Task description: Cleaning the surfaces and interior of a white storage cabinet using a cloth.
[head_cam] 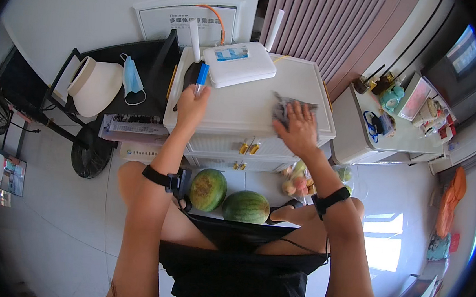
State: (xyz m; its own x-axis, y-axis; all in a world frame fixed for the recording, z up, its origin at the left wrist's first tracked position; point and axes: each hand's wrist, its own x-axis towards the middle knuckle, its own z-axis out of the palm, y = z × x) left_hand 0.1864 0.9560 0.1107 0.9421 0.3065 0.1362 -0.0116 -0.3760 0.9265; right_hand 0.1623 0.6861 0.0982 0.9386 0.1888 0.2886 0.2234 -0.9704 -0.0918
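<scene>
My left hand [192, 108] grips a small clear tube-like object with a blue cap [202, 75], held upright over the left side of a white cabinet [241, 106]. My right hand [301, 130] lies flat on a crumpled grey cloth [281, 110], pressing it against the cabinet top near the right front corner; the cloth is slightly blurred. Behind my hands, a white router [241, 66] with two raised antennas rests on the cabinet. A dark curved object [190, 78] lies beside the router, partly hidden by my left hand.
Two watermelons [208, 190] and bagged fruit [299, 181] sit on the floor before the cabinet. To the left, a black rack [144, 55] holds a white visor [97, 87] and a blue face mask [133, 82], near a fan base [90, 152]. A cluttered side table [359, 116] stands right.
</scene>
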